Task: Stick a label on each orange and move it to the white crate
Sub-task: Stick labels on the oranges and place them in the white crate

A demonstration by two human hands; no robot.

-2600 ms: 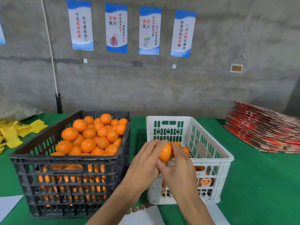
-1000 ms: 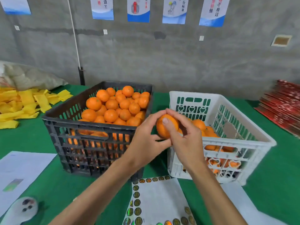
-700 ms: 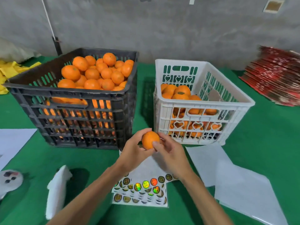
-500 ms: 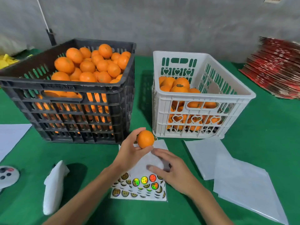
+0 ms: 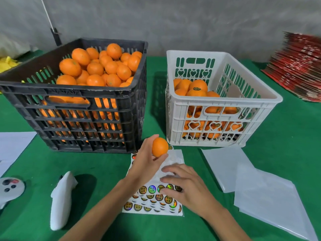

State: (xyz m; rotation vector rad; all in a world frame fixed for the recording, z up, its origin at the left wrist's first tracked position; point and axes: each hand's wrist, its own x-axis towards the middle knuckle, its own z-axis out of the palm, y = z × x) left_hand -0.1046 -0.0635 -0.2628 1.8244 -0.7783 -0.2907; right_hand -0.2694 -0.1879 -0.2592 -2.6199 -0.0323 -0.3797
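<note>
Left hand [image 5: 147, 160] holds one orange [image 5: 160, 147] in curled fingers, above the sticker sheet [image 5: 152, 199] in front of the white crate [image 5: 215, 101]. Right hand [image 5: 187, 188] rests on the sheet, fingers spread, fingertips on a label [image 5: 169, 186]. Black crate [image 5: 78, 105] sits left on the bench [image 5: 278, 153].

A bench [image 5: 286, 136] covered in green cloth is seen below a grey concrete wall [image 5: 173, 20]. A stack of red flattened cartons [image 5: 298, 66] is piled at the far right. Blank white backing sheets [image 5: 257, 188] are spread at the near right, overlapping one another. Near the left edge a white controller [image 5: 60, 200] is laid beside a grey controller with buttons [image 5: 8, 188]. Yellow items [image 5: 7, 64] are heaped at the far left.
</note>
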